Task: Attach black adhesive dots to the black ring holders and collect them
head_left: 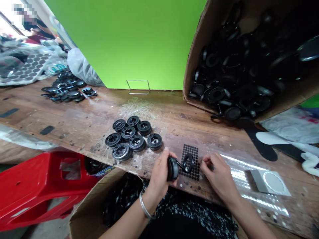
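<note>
My left hand (160,169) is closed around a black round part with a ribbed rim (173,168), just over the table's front edge. A black ring on a short arm (187,163) sticks out from that part to the right. Below the ring lies a sheet of small black round stickers (191,152). At the sheet's right edge is my right hand (216,171), thumb and fingertips pinched together; whatever they hold is too small to make out. Several black round parts (129,132) lie grouped on the table, left of my left hand.
A cardboard box (190,71) full of black parts leans at the back right, beside a green panel (144,43). More black parts (66,88) are heaped at the back left. A red stool (32,189) and another open box (87,202) stand below the table edge.
</note>
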{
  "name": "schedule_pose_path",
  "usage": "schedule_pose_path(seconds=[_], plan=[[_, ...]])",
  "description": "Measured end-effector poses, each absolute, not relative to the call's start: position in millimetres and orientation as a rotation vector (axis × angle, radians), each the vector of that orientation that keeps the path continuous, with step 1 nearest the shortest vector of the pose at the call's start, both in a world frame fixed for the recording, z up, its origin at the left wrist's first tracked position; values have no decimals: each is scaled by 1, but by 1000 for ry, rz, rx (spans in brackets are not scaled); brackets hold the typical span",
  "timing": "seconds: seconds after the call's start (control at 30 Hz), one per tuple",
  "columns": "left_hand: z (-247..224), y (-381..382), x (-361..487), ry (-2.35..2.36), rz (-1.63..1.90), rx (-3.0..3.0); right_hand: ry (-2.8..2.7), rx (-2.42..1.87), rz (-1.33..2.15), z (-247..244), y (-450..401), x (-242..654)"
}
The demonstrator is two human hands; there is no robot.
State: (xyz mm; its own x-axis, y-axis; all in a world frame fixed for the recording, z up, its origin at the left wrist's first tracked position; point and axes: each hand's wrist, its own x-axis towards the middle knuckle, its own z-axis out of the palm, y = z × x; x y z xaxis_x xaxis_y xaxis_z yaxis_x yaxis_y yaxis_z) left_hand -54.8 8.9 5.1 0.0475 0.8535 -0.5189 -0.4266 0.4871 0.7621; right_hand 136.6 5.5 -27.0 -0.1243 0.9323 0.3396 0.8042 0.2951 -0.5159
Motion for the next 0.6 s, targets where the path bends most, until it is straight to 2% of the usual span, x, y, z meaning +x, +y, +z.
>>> schedule_pose_path(seconds=[0.2, 0.6], plan=[[11, 7, -48, 1244, 1076, 609, -1958, -1289, 26, 11, -17, 106], [12, 0, -44, 1226, 1125, 532, -2130, -1280, -3, 3, -27, 93]])
